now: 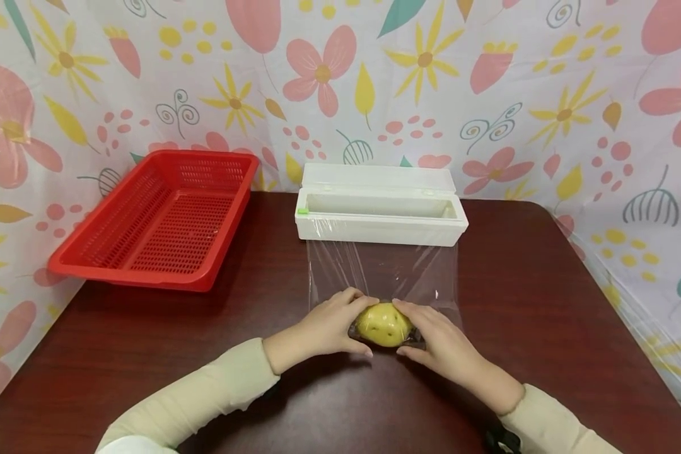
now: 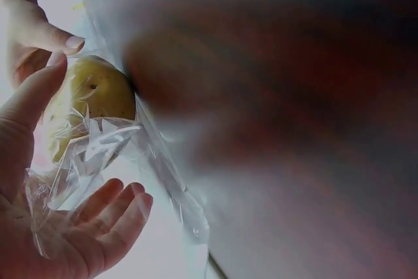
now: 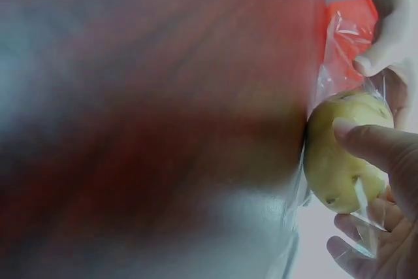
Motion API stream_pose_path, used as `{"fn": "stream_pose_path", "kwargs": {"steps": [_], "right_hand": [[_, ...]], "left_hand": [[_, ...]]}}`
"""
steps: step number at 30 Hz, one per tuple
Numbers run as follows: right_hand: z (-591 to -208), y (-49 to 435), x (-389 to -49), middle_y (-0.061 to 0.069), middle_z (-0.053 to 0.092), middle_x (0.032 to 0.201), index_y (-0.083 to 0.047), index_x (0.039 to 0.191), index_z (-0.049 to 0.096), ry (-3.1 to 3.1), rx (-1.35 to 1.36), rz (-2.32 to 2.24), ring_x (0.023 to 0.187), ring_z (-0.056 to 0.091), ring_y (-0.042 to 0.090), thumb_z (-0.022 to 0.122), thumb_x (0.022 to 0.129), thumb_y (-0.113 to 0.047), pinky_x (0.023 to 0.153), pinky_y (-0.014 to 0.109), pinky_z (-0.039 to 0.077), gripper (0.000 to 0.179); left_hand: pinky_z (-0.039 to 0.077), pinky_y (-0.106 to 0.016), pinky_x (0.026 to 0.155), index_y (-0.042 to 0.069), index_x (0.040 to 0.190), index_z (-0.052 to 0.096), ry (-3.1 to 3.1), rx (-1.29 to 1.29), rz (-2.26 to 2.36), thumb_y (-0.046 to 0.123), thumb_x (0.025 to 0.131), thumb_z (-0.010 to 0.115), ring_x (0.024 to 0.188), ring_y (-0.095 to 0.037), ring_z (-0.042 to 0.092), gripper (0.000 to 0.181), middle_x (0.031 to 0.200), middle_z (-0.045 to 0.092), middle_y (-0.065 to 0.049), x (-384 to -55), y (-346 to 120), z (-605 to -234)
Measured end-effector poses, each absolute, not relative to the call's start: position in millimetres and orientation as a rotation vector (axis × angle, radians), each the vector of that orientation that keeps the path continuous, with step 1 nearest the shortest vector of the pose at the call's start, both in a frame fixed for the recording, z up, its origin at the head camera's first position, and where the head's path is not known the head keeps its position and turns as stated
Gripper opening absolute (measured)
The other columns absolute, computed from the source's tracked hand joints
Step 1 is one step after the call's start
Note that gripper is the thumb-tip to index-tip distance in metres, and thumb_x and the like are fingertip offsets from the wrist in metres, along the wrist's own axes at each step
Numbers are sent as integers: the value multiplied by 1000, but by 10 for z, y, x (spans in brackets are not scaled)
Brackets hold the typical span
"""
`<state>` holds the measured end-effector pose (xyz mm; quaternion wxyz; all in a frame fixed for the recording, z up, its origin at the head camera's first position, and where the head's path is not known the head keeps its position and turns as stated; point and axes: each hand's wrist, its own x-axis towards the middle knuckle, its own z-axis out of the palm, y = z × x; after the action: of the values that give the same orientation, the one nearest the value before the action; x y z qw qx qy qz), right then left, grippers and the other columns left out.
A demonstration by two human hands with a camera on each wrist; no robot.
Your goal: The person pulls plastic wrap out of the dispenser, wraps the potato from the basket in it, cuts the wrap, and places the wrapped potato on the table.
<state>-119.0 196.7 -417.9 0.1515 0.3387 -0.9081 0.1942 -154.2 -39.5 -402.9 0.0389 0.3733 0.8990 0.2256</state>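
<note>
A yellow potato (image 1: pixel 384 325) lies on the table close to the person, with clear plastic wrap (image 1: pixel 400 268) around it. The left hand (image 1: pixel 333 325) holds its left end, fingers at the far side and thumb at the near side. Crinkled film runs over that palm in the left wrist view. From the other end the right hand (image 1: pixel 447 340) grips the potato, its thumb (image 3: pixel 362 142) pressed on the skin in the right wrist view. The sheet of wrap stretches back, still joined to a white dispenser box (image 1: pixel 380 233) whose lid (image 1: pixel 377 176) stands raised.
A red plastic basket (image 1: pixel 136 275) with perforated sides stands at the back left of the dark brown table (image 1: pixel 340 416). A small green piece (image 1: pixel 302 211) sits on the dispenser's left front edge. Behind the table hangs a flowered cloth (image 1: pixel 329 132).
</note>
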Motion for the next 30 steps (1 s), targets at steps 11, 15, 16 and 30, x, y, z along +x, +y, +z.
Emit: {"fn": "stream_pose_path", "kwargs": {"steps": [11, 15, 16, 30], "right_hand": [[-4161, 1926, -1356, 18, 61, 119, 3, 131, 49, -2748, 933, 631, 107, 60, 31, 86, 68, -16, 87, 46, 51, 76], [-4147, 1933, -1427, 19, 61, 120, 5, 131, 49, -2791, 952, 699, 106, 59, 32, 83, 71, -15, 86, 46, 51, 72], [-4144, 1939, -1441, 20, 60, 122, 5, 131, 50, -2807, 951, 721, 107, 59, 32, 83, 72, -16, 87, 47, 50, 71], [-4174, 1986, -1534, 23, 61, 119, 7, 127, 52, -2833, 926, 829, 109, 59, 36, 82, 73, -20, 90, 50, 49, 68]], "left_hand": [[49, -38, 89, 8, 126, 55, 2708, 1091, 707, 36, 72, 82, 106, -24, 53, 66, 117, 54, -11, -1750, -346, -4083], [46, -37, 88, 5, 123, 56, 2618, 1034, 764, 35, 73, 82, 106, -25, 49, 64, 115, 54, -12, -1843, -348, -4078], [45, -36, 87, 4, 122, 57, 2597, 1025, 775, 34, 72, 82, 105, -25, 48, 64, 115, 54, -12, -1864, -347, -4079], [45, -28, 83, -1, 117, 60, 2489, 977, 897, 31, 74, 80, 97, -19, 52, 57, 105, 61, -11, -2005, -374, -4126]]}}
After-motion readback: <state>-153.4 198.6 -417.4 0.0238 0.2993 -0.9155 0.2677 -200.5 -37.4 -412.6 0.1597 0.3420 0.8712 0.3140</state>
